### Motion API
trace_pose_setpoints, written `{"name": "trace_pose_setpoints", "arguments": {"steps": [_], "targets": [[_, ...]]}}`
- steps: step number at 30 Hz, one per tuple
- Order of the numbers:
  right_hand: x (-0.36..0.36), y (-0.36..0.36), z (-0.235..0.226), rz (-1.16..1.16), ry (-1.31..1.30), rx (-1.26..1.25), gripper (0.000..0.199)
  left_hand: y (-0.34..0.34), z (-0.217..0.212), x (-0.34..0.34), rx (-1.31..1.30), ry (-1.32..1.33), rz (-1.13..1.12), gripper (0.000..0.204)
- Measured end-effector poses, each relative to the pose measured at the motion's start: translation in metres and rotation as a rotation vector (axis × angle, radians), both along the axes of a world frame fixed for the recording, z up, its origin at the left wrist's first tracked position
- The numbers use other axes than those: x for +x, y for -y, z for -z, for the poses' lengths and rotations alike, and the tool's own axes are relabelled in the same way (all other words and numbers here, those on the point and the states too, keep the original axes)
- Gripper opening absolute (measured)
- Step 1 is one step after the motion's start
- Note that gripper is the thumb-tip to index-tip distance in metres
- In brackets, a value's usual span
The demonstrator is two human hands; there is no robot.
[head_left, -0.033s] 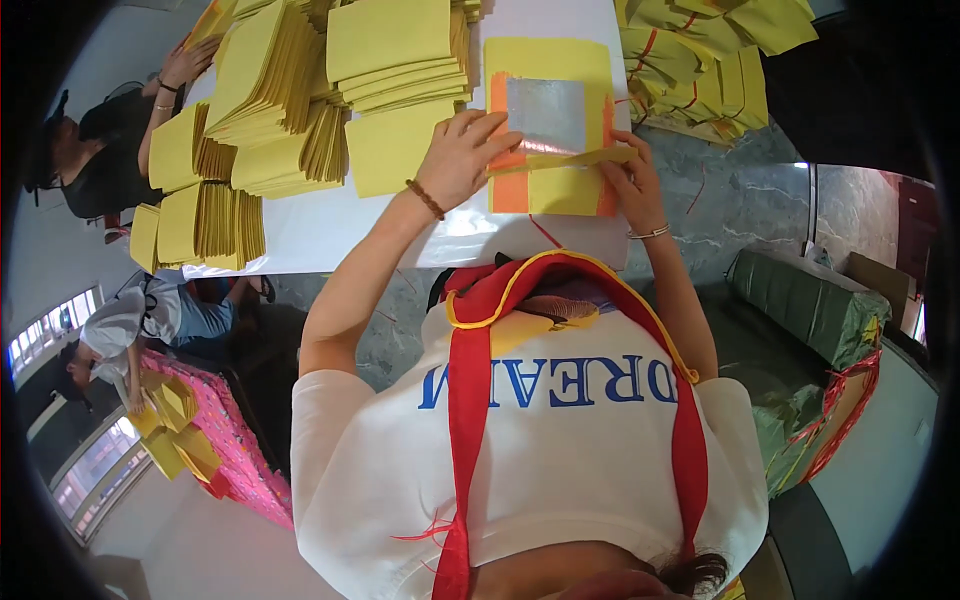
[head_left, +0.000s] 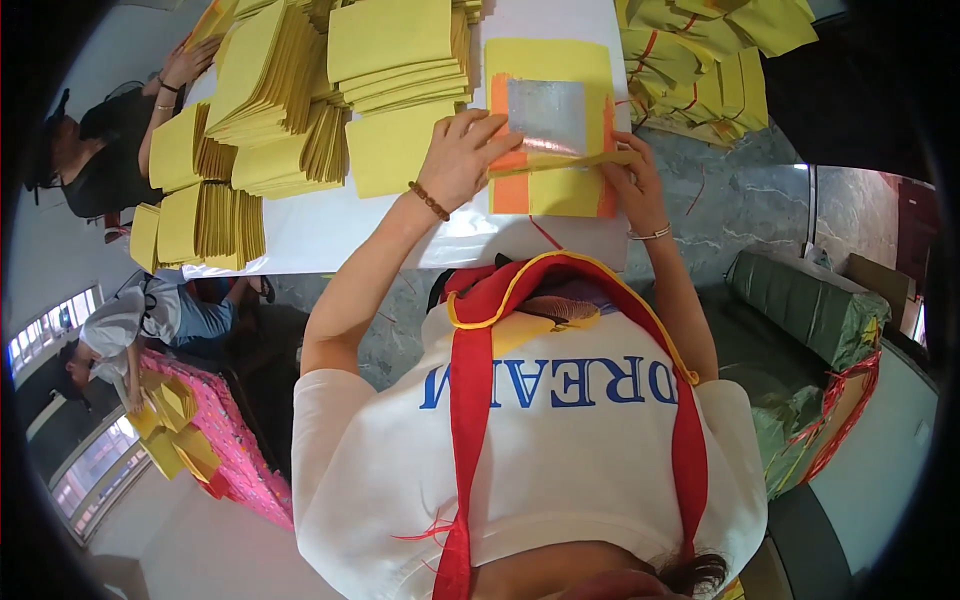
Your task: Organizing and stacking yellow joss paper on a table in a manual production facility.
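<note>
A yellow paper sheet (head_left: 550, 60) lies before me at the table's front edge, with orange bands down both sides and a shiny silver foil square (head_left: 546, 108) in the middle. Across its lower part runs a raised, narrow paper edge (head_left: 565, 162), seen nearly edge-on. My left hand (head_left: 462, 155) has its fingers bent over the left side, thumb and fingertips at that edge's left end. At the right end, my right hand (head_left: 636, 180) pinches the edge between thumb and fingers. Whether this edge is a fold or a separate sheet, I cannot tell.
Stacks of yellow paper (head_left: 395, 50) crowd the white table (head_left: 390, 235) to the left. More yellow bundles (head_left: 700, 75) tied with red string are at the far right. A co-worker's hand (head_left: 188, 62) touches stacks at the far left; another person sits by a pink-covered table (head_left: 215, 420).
</note>
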State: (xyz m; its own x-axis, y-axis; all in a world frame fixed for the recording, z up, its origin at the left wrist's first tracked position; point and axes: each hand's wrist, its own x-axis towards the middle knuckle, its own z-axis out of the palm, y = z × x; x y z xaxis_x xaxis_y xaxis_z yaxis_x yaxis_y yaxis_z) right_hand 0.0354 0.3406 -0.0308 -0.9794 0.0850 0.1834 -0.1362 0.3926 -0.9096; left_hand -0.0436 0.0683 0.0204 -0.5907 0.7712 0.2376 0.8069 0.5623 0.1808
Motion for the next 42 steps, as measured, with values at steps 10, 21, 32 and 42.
{"name": "trace_pose_setpoints", "arguments": {"steps": [10,21,32,42], "targets": [[0.023,0.0,-0.035,-0.275,-0.318,0.586,0.028,0.016,-0.008,0.043,0.131,0.038,0.143,0.038],[0.003,0.028,-0.041,0.081,0.136,-0.12,0.038,-0.004,0.015,0.014,0.436,0.755,-0.463,0.031],[-0.012,0.029,-0.026,0.149,0.16,0.119,0.042,-0.009,0.041,-0.005,0.691,1.132,-0.545,0.025],[-0.016,0.03,-0.026,0.172,0.217,0.177,0.043,-0.009,0.013,0.001,0.628,0.994,-0.667,0.026]]}}
